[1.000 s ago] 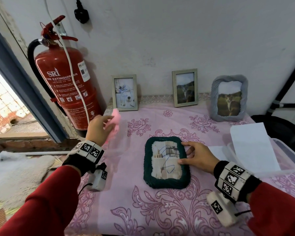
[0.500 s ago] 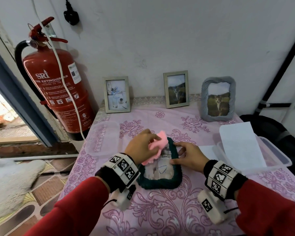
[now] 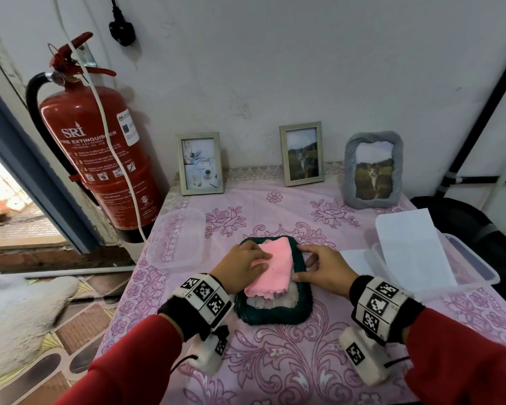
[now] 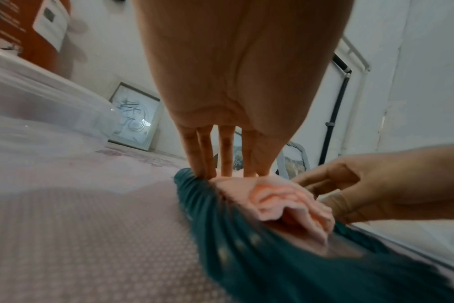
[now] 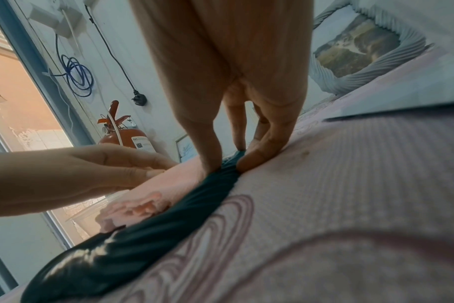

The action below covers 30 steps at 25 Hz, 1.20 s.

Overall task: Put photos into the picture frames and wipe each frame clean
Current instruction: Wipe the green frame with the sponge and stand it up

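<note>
A dark green ribbed picture frame (image 3: 275, 312) lies flat on the pink flowered tablecloth (image 3: 275, 369), with a photo under its glass. A folded pink cloth (image 3: 275, 263) covers most of the glass. My left hand (image 3: 257, 261) presses the cloth down with straight fingers (image 4: 226, 151). My right hand (image 3: 301, 263) pinches the frame's right rim (image 5: 220, 180) between thumb and fingers. In the left wrist view the cloth (image 4: 272, 196) bunches up on the frame (image 4: 272, 256). Three filled frames stand against the wall: two silver ones (image 3: 200, 163) (image 3: 302, 154) and a grey ribbed one (image 3: 373, 171).
A clear plastic container (image 3: 177, 238) sits left of the green frame. Another clear container (image 3: 473, 264) at the right holds white paper (image 3: 406, 247). A red fire extinguisher (image 3: 100, 159) stands off the table's left side, with a white cord across it.
My left hand carried the pink cloth from the table's left side over to the green frame and now presses it flat on the glass. My right hand stayed on the frame's right edge.
</note>
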{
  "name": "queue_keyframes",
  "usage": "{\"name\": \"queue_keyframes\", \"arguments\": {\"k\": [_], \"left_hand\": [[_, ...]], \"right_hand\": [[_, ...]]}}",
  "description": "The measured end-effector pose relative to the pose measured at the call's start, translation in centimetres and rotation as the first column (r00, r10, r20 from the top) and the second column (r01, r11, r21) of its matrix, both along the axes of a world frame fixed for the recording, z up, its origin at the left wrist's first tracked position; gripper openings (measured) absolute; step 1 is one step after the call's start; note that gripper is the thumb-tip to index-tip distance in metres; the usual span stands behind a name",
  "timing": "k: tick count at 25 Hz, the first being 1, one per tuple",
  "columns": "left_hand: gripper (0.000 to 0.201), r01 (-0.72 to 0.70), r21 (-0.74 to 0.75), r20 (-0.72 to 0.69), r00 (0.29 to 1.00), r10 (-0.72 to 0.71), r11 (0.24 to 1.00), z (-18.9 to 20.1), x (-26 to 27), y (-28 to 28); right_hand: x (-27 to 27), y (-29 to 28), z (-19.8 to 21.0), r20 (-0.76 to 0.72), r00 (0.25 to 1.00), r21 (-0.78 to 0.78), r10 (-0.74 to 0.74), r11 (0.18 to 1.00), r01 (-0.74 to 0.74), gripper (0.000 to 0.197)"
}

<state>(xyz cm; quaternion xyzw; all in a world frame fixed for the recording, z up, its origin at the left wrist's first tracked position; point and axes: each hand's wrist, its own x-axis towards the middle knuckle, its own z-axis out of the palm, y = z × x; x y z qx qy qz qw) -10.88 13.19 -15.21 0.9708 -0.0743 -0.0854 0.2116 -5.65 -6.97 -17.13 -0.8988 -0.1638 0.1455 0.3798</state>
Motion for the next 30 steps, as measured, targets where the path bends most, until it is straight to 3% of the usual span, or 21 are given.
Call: {"name": "queue_keyframes", "arguments": {"k": [3,5,8,10,13,15,17,20,22,26,30], "left_hand": [[0.045,0.006,-0.146,0.011,1.0,-0.004,0.989,0.5,-0.2,0.8],[0.07,-0.013,-0.143,-0.026,1.0,0.009,0.99,0.5,-0.6,1.9],[0.116,-0.001,-0.022,-0.16,0.987,-0.002,1.0,-0.1,-1.3,3.1],[0.127,0.026,0.049,-0.188,0.982,-0.016,0.998,-0.6,-1.4,3.3],[0.129,0.047,0.099,-0.159,0.987,-0.031,0.994,-1.1,-1.5,3.3],[0.13,0.062,0.131,-0.136,0.99,-0.044,0.989,-1.3,-1.5,3.4],[0.13,0.07,0.144,-0.122,0.991,-0.053,0.987,-1.5,-1.6,3.5],[0.128,0.092,0.173,-0.104,0.992,-0.075,0.981,-1.5,-1.5,3.5],[0.129,0.094,0.198,-0.1,0.992,-0.075,0.976,-1.5,-1.5,3.4],[0.131,0.105,0.233,-0.103,0.991,-0.082,0.967,-1.4,-1.6,3.6],[0.13,0.123,0.236,-0.104,0.99,-0.1,0.964,-1.2,-1.8,3.7]], "right_hand": [[0.1,0.1,0.5,-0.062,0.998,-0.018,0.029,0.999,-0.031,0.066],[0.2,0.3,1.2,-0.068,0.998,-0.001,0.006,1.0,-0.007,0.055],[0.1,1.4,2.6,0.19,0.982,-0.031,0.017,0.999,-0.011,0.046],[-0.2,2.8,3.5,0.302,0.932,-0.146,0.199,0.976,-0.161,0.044],[-0.7,4.7,3.0,0.175,0.847,-0.476,0.502,0.796,-0.374,0.064],[-0.8,5.2,2.0,0.119,0.823,-0.558,0.555,0.723,-0.407,0.072],[-0.8,5.6,1.4,0.179,0.817,-0.526,0.548,0.755,-0.391,0.062],[-1.1,5.9,1.7,0.27,0.802,-0.417,0.533,0.815,-0.402,0.026],[-2.0,5.5,1.7,0.305,0.767,-0.351,0.565,0.815,-0.461,0.014],[-4.4,2.7,1.5,0.291,0.699,-0.314,0.653,0.755,-0.575,0.016],[-3.1,0.8,1.9,0.34,0.66,-0.512,0.67,0.72,-0.467,0.021]]}}
